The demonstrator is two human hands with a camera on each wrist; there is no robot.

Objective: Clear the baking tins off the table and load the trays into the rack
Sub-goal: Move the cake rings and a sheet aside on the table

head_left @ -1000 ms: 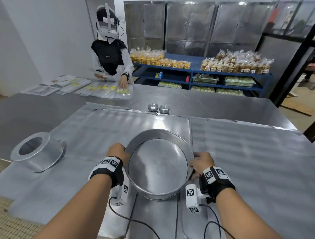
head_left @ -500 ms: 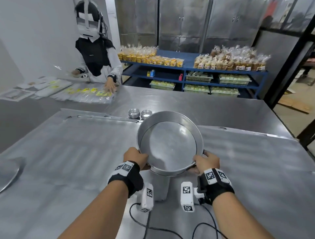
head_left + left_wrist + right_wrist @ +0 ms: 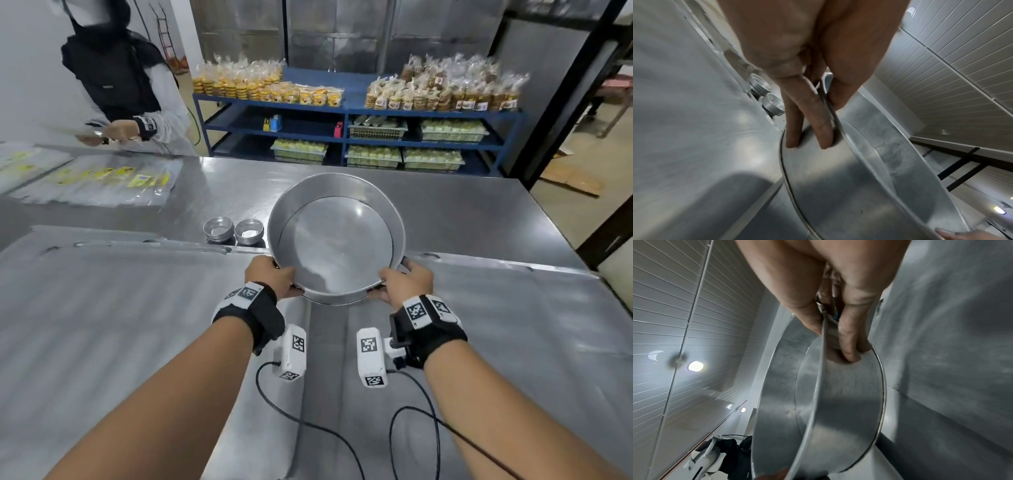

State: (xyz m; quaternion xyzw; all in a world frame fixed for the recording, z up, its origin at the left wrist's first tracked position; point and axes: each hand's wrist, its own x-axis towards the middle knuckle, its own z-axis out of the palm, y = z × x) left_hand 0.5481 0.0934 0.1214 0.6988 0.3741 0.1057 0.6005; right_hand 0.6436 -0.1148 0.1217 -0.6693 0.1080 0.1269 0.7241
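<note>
The round baking tin [image 3: 335,240] is held above the table [image 3: 102,325], its rim pinched by the left hand [image 3: 270,277] and right hand [image 3: 406,284]. It is judged light, stiff and slippery; opposite rim points suit it.

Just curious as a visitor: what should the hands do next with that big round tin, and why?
Probably keep carrying the large round metal baking tin away from the steel table: left hand and right hand grip its rim, and it looks lifted clear.
</note>
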